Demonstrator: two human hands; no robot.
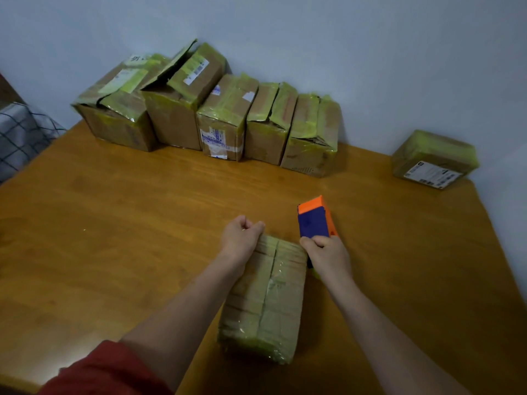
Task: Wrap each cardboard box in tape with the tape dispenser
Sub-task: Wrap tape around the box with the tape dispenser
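A cardboard box [266,297] covered in yellowish-green tape lies lengthwise on the wooden table [119,223] in front of me. My left hand [241,236] grips its far left corner with curled fingers. My right hand [328,256] holds the orange and blue tape dispenser [313,220] beside the box's far right corner; the dispenser points away from me.
Several taped cardboard boxes [216,109] stand in a row against the wall at the back. One more taped box [433,159] sits at the table's far right corner. A checked cloth [20,135] lies beyond the left edge.
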